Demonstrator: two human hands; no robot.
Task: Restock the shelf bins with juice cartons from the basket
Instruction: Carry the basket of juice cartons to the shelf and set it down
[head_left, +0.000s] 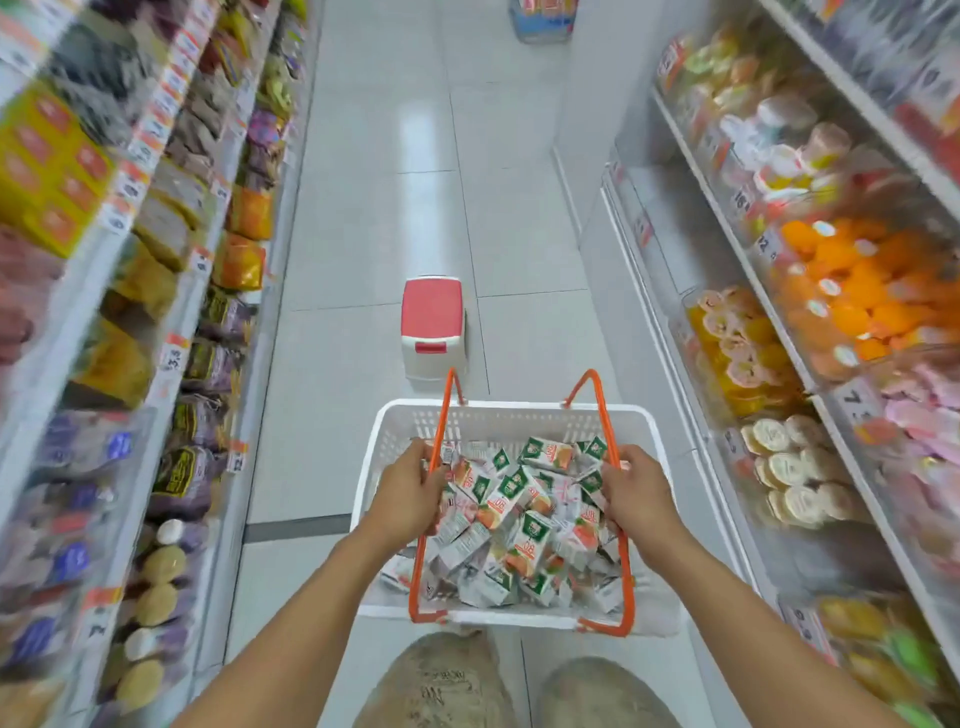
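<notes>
A white plastic basket (511, 410) with two orange handles hangs in front of me over the aisle floor. It is filled with several small juice cartons (524, 519), white with green and orange print, lying jumbled. My left hand (410, 493) is closed around the left orange handle (441, 415). My right hand (636, 499) grips the right orange handle (602, 415). Clear shelf bins (727, 353) line the shelves on the right, holding orange, yellow and pink packaged goods.
A small white step stool with a red top (432, 325) stands on the tiled floor just beyond the basket. Shelves of bagged snacks (171, 291) run along the left. A blue display stand (543, 21) sits at the aisle's far end. My knees show below the basket.
</notes>
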